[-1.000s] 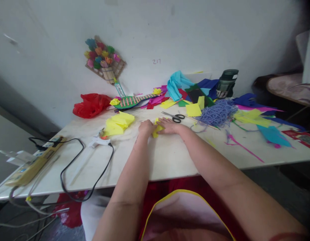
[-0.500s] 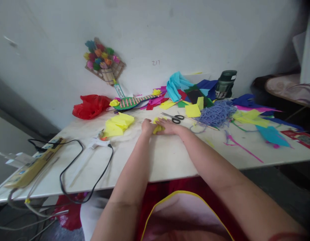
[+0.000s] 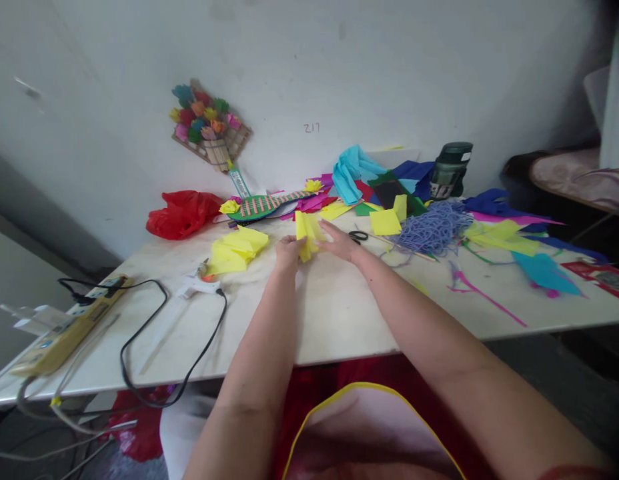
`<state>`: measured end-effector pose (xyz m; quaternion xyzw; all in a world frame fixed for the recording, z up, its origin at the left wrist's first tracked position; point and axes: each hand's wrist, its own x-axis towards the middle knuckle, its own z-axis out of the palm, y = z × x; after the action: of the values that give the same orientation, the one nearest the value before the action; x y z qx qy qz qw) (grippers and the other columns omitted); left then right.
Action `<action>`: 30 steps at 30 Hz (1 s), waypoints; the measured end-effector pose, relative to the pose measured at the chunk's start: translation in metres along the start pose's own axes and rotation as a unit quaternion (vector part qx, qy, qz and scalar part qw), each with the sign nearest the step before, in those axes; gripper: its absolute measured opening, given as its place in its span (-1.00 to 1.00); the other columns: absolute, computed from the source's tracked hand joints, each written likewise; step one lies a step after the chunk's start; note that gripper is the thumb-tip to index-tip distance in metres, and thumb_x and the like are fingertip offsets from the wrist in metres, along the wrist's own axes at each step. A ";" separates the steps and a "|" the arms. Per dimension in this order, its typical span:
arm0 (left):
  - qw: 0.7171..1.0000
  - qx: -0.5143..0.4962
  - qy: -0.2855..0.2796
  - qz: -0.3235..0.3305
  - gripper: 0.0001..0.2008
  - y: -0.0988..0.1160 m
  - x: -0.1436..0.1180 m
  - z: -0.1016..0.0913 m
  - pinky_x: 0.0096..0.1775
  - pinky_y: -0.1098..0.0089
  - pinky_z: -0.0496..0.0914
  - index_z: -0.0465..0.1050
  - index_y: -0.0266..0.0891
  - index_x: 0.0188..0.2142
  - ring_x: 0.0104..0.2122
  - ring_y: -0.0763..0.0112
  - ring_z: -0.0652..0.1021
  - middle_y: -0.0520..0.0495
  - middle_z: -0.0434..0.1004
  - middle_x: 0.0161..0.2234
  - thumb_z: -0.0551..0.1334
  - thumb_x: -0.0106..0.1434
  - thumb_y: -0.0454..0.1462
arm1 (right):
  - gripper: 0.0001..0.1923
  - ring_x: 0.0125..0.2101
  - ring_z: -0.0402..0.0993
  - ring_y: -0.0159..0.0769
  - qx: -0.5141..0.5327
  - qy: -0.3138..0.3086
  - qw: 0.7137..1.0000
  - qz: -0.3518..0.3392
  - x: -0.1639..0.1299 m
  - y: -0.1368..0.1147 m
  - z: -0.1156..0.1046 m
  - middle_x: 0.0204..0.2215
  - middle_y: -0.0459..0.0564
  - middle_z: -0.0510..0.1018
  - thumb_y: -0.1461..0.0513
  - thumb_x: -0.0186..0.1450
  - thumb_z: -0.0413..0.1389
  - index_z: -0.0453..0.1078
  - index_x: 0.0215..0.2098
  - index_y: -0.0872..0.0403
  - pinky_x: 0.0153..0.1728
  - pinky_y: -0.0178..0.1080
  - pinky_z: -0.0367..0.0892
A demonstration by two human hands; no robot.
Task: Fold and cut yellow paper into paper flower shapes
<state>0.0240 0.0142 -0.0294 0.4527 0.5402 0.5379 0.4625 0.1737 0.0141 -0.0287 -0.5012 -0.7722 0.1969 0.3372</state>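
Note:
A folded piece of yellow crepe paper (image 3: 307, 233) stands raised off the table between my hands. My left hand (image 3: 288, 249) pinches its lower left side between thumb and fingers. At the paper's right edge is my right hand (image 3: 338, 243), fingers apart and thumb close to the sheet; whether it touches is hard to tell. Scissors (image 3: 359, 236) lie just behind my right hand, which hides their blades. Left of my left hand rests a crumpled yellow paper pile (image 3: 238, 249). Small yellow squares (image 3: 385, 222) sit farther back on the right.
A glue gun (image 3: 197, 287) with a black cord and a power strip (image 3: 72, 327) occupy the left. Behind are a red plastic bag (image 3: 184, 215), a green decorated piece (image 3: 262, 207) and coloured paper. Purple shredded strands (image 3: 432, 229) and a dark bottle (image 3: 450, 171) are at right.
The yellow paper, earlier flat under my hands, is now lifted and shows more of its folds. My right hand has come up off it, covering the scissors' blades.

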 end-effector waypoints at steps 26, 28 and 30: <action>0.931 -0.350 -0.102 0.034 -0.80 0.005 -0.007 0.013 -0.31 0.41 0.36 0.36 -0.31 -0.31 -0.41 0.42 0.50 -0.06 0.50 -0.42 0.24 0.01 -0.34 | -0.75 -0.67 0.32 -0.49 0.417 0.078 0.891 0.164 0.001 -0.020 0.023 -0.65 -0.07 0.45 0.17 -0.04 0.23 0.37 -0.50 0.21 -0.65 -0.42 0.27; 0.924 -0.369 -0.086 0.046 -0.80 0.005 -0.006 0.014 -0.24 0.37 0.36 0.36 -0.29 -0.29 -0.34 0.39 0.50 -0.07 0.50 -0.37 0.23 0.03 -0.32 | -0.74 -0.67 0.32 -0.48 0.412 0.064 0.893 0.167 0.000 -0.021 0.023 -0.66 -0.07 0.45 0.17 -0.08 0.25 0.36 -0.54 0.21 -0.65 -0.42 0.26; 0.922 -0.378 -0.068 0.044 -0.80 0.004 -0.004 0.015 -0.21 0.35 0.36 0.36 -0.27 -0.27 -0.31 0.36 0.50 -0.08 0.51 -0.35 0.21 0.05 -0.30 | -0.74 -0.68 0.31 -0.49 0.407 0.045 0.896 0.171 -0.002 -0.022 0.023 -0.67 -0.06 0.45 0.17 -0.09 0.25 0.36 -0.57 0.21 -0.65 -0.42 0.25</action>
<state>0.0391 0.0123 -0.0249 0.3033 0.2432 0.6899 0.6106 0.1434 0.0040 -0.0309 -0.4530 -0.5110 0.5258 0.5071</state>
